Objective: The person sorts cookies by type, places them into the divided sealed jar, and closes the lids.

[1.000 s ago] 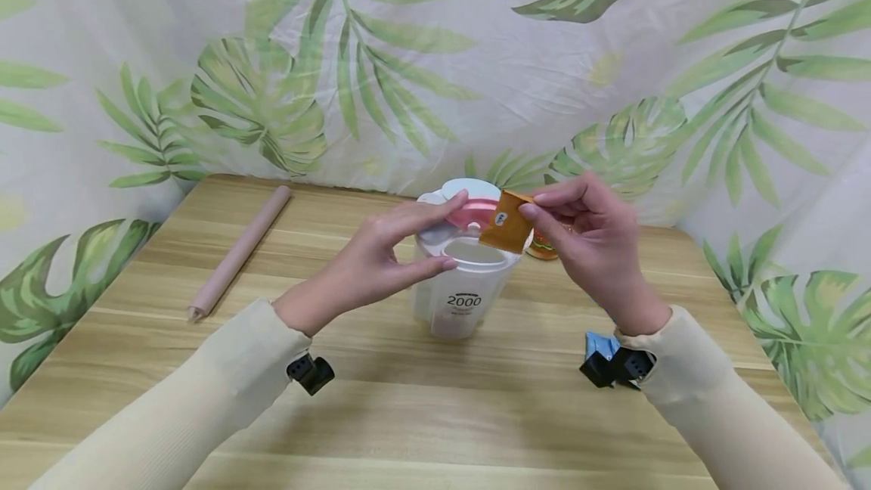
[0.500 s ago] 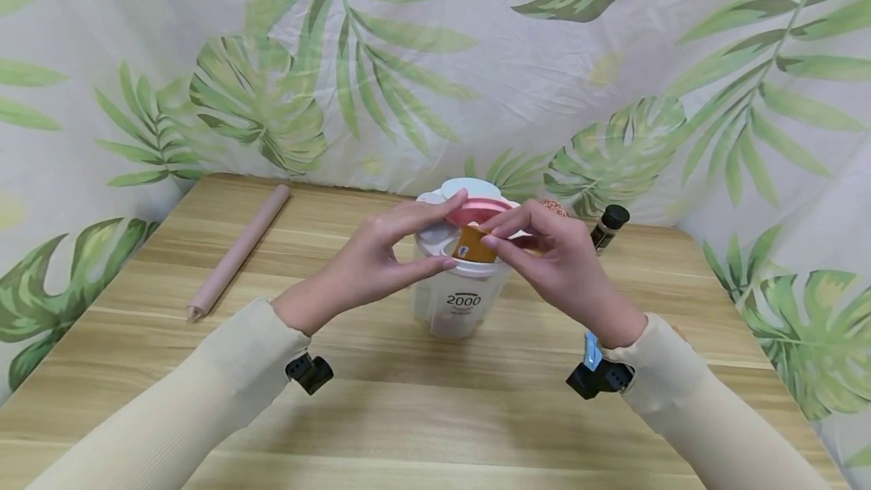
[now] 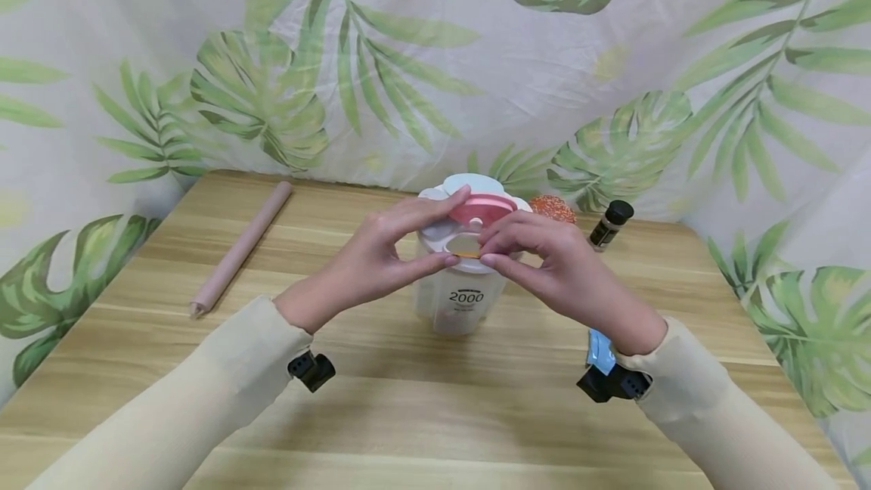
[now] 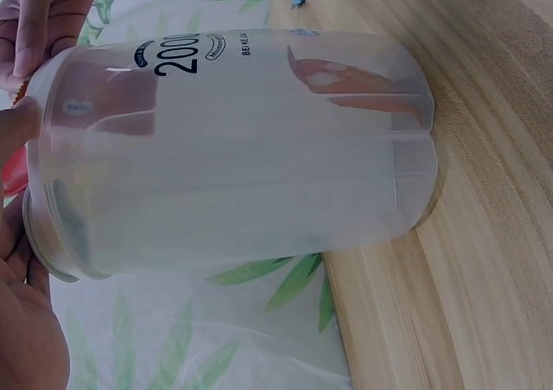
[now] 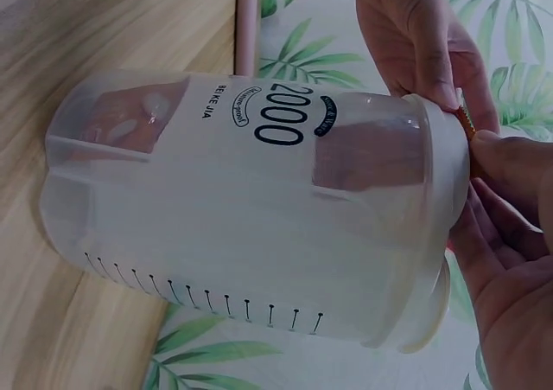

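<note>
A clear plastic storage canister [image 3: 457, 312] marked "2000" stands upright on the table, its pink flap [image 3: 485, 210] raised. My left hand [image 3: 370, 248] grips across the lid, index finger at the flap and thumb on the front rim. With thumb and fingers my right hand [image 3: 554, 248] pinches the top edge of an orange-brown packet [image 3: 466, 254] at the opening. Through the wall, in the left wrist view, the packet [image 4: 104, 105] hangs inside just under the lid. Another brownish packet [image 5: 138, 118] lies at the canister's bottom in the right wrist view.
A pinkish roll [image 3: 241, 248] lies at the left of the wooden table [image 3: 381, 422]. Behind my right hand are a speckled orange-red round thing [image 3: 553, 209] and a black-capped bottle [image 3: 610, 225]. A blue packet [image 3: 600, 352] lies by my right wrist.
My right hand has moved left and down, bringing the packet from above the lid into the opening, where only its top edge shows. The left hand has stayed in place.
</note>
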Motion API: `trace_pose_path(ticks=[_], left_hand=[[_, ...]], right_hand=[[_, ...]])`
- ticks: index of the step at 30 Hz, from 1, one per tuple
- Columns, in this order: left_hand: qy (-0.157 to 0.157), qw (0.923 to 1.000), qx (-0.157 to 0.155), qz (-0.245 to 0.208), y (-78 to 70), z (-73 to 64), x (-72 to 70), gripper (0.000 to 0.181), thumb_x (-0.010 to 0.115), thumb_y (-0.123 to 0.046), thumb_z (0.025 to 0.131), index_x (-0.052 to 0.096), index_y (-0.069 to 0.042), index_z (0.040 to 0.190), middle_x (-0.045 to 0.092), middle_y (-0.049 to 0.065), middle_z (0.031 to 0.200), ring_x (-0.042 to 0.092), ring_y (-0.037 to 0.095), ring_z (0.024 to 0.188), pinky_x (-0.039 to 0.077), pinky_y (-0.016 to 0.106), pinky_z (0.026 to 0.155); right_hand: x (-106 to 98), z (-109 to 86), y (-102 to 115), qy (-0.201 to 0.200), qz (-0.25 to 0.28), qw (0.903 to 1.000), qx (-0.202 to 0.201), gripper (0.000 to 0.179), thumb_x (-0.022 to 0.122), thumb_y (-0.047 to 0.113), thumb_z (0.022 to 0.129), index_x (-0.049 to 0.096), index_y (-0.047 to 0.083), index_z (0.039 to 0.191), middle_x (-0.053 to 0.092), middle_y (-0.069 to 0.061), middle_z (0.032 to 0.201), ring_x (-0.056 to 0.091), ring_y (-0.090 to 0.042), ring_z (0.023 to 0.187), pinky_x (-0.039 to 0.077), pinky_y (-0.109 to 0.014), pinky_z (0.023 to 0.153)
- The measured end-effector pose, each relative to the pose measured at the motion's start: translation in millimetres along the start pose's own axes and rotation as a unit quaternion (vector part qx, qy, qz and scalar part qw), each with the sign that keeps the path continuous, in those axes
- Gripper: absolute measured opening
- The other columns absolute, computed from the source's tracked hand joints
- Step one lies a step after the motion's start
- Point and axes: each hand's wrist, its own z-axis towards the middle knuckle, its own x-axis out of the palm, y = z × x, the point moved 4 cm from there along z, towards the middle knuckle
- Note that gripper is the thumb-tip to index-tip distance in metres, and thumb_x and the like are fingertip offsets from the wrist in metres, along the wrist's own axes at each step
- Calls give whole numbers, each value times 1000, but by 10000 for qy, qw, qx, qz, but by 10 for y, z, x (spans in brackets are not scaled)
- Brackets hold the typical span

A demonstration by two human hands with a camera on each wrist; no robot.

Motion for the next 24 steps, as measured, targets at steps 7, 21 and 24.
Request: trace_pose_path(ticks=[7, 21, 24], left_hand=[[-6, 10000, 2, 74, -3, 2, 10, 71, 84, -12, 90, 54, -9, 153, 67, 7, 145, 64, 21, 131, 51, 41, 114], [-10, 10000, -44, 71, -14, -6, 10, 71, 84, -11, 89, 54, -9, 153, 67, 8, 145, 64, 22, 132, 51, 41, 114], [-26, 10000, -24, 52, -17, -6, 10, 71, 84, -10, 89, 53, -8, 153, 66, 8, 147, 64, 21, 132, 50, 41, 115]], right_hand=[[4, -7, 8, 168, -502, 9986, 46, 13, 79, -3, 90, 79, 8, 96, 75, -3, 106, 69, -13, 97, 58, -20, 78], [15, -23, 14, 248, -776, 9967, -5, 13, 77, -1, 92, 80, 8, 101, 75, -4, 111, 71, -15, 101, 61, -25, 82], [-1, -52, 3, 87, -598, 9981, -114, 18, 76, -5, 91, 79, 7, 103, 76, -6, 113, 71, -17, 104, 59, -21, 84]])
